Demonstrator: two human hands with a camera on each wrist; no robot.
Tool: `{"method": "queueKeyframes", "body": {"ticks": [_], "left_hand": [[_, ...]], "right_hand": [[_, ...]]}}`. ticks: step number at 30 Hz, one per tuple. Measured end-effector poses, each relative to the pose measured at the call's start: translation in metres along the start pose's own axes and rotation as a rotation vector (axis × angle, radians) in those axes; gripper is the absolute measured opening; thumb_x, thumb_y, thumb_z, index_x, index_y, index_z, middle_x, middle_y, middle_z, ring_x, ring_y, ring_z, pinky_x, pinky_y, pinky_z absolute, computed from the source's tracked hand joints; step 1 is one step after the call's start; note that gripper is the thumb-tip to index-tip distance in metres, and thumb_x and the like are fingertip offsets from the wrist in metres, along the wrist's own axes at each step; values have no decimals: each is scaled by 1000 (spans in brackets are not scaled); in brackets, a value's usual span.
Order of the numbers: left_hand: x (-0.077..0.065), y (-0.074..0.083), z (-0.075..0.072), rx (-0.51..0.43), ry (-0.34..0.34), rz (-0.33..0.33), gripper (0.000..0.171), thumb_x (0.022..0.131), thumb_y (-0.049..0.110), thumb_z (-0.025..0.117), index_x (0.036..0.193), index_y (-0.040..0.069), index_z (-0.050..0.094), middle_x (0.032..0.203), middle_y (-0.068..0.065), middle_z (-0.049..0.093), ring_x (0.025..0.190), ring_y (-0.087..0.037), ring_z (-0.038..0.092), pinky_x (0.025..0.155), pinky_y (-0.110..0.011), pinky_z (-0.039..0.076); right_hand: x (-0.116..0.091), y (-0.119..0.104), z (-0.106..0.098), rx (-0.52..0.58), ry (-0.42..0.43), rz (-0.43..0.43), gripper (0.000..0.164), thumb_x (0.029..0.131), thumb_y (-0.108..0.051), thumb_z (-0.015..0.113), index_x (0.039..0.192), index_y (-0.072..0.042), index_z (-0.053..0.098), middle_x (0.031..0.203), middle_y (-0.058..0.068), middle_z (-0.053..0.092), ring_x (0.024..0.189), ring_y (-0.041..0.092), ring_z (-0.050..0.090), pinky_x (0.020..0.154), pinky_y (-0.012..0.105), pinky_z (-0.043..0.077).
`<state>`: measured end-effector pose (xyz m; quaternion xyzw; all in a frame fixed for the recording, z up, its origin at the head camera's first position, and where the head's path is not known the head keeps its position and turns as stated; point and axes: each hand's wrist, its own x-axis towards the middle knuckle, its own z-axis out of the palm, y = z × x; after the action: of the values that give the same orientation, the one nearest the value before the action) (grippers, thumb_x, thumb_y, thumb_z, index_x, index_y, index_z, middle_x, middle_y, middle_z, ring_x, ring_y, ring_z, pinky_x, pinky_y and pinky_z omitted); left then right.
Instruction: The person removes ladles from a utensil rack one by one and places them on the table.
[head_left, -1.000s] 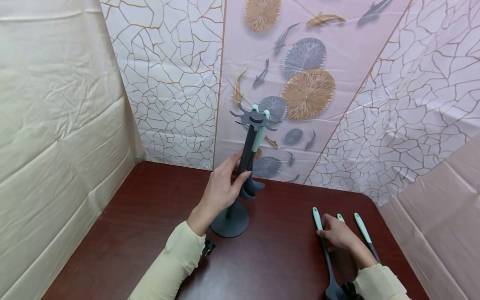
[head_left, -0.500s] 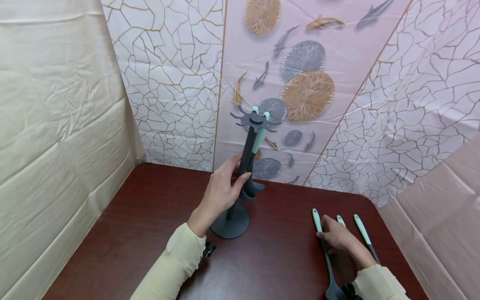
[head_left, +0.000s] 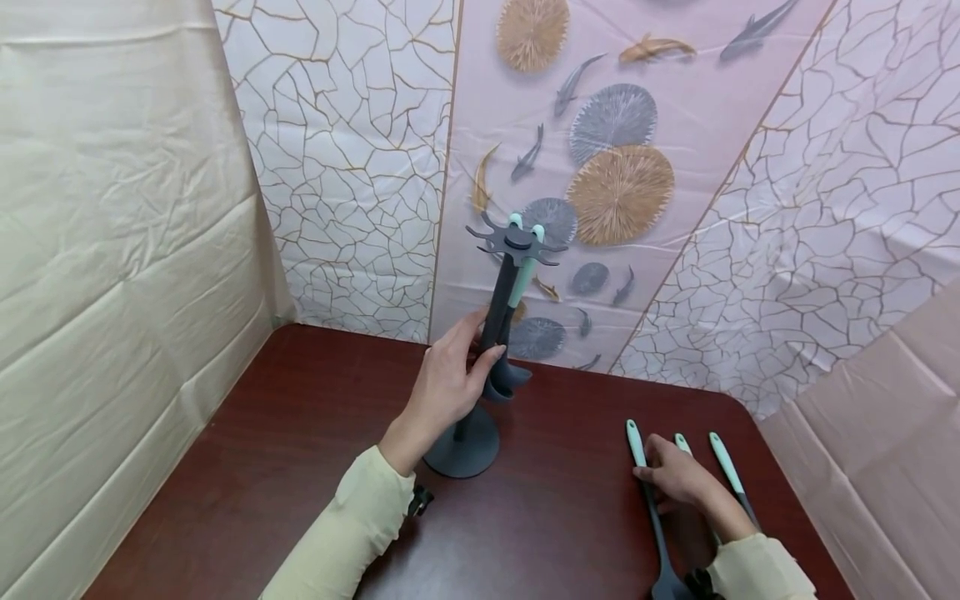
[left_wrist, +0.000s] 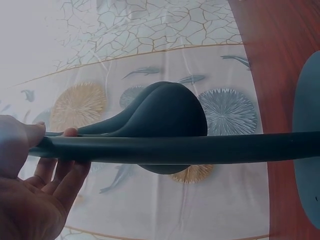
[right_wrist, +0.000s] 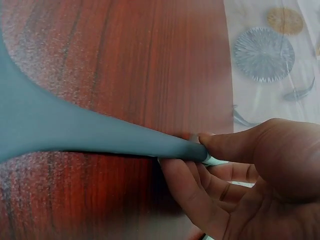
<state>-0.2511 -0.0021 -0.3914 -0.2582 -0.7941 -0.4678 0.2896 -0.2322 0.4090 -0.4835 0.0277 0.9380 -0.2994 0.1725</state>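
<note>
Gripping a dark stand (head_left: 499, 300), the left hand (head_left: 444, 379) lay at ten o'clock from the right hand (head_left: 677, 475), which pinched a mint-handled utensil (head_left: 657, 527).

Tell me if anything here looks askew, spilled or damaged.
Nothing looks spilled or damaged. The dark stand gripped by the left hand appears to lean rightward in the head view, though that may be the camera angle. The utensil pinched in the right hand shows nothing odd.

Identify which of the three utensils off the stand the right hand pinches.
The leftmost utensil in the head view: the right hand pinches it near its green handle. The middle utensil, partly hidden, and rightmost utensil aren't pinched.
</note>
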Motion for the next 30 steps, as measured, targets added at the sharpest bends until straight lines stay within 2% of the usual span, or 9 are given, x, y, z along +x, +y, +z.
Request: {"method": "queueKeyframes", "body": {"ticks": [6, 12, 20, 27, 30], "left_hand": [[1, 2, -1, -12, -8, -19, 52, 106, 28, 68, 155, 17, 52, 102, -4, 67, 91, -18, 74, 80, -39, 62], [0, 1, -1, -29, -8, -21, 51, 106, 27, 69, 154, 16, 54, 103, -4, 67, 92, -18, 74, 80, -36, 62], [-1, -1, 1, -119, 36, -33, 54, 105, 27, 71, 155, 19, 54, 102, -2, 67, 91, -14, 74, 82, -31, 63], [4, 3, 0, -132, 108, -9, 46, 104, 31, 72, 147, 17, 61, 106, -1, 66, 100, -13, 67, 78, -28, 62], [8, 6, -1, -137, 140, 5, 43, 103, 31, 74, 141, 17, 63, 107, -1, 65, 103, -14, 66, 77, -28, 62]], "right_hand": [[-2, -3, 0, -16, 7, 19, 25, 105, -9, 66, 118, 3, 50, 88, 16, 52, 69, 29, 61, 57, 43, 61], [-3, -2, -1, -16, 19, 26, 29, 105, -14, 67, 118, 6, 51, 88, 17, 53, 69, 28, 63, 57, 43, 61], [-6, -2, -4, -14, 16, 8, 29, 106, -25, 67, 114, 0, 54, 86, 15, 58, 66, 28, 65, 55, 43, 60], [-9, -8, -16, -194, 93, -83, 31, 104, -31, 68, 111, -1, 61, 82, 7, 64, 68, 21, 63, 61, 39, 52], [-11, -14, -21, -237, 122, -111, 33, 104, -32, 69, 113, 0, 63, 87, 7, 66, 74, 21, 63, 64, 41, 52]]}}
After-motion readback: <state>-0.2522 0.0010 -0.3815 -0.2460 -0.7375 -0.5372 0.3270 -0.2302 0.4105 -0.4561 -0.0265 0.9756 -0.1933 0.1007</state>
